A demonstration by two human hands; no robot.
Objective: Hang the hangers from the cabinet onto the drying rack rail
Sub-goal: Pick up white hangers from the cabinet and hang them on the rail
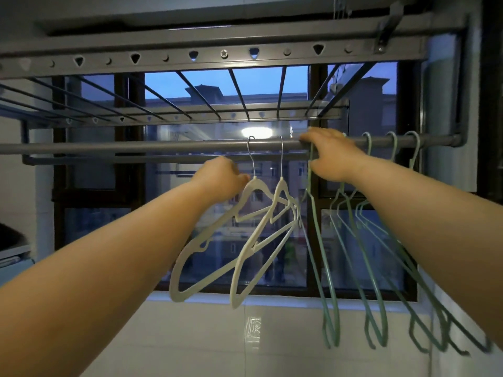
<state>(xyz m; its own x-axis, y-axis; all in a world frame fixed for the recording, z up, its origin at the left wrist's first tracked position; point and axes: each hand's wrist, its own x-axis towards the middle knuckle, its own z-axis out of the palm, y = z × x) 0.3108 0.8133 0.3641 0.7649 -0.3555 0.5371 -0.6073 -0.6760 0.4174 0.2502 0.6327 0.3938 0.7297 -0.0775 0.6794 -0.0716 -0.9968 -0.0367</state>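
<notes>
Both forearms reach up to the rail (136,146). Left hand (220,178) curls round the neck of a white hanger (253,186), hooked on beside a second white hanger (281,187). Just right, the right hand (332,156) grips a green hanger (310,172) at the rail; more green hangers (392,148) hang further right.

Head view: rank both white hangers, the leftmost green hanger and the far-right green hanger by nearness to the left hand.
1. left white hanger, right at the left hand
2. right white hanger, just right of it
3. leftmost green hanger, further right
4. far-right green hanger, farthest right
</notes>
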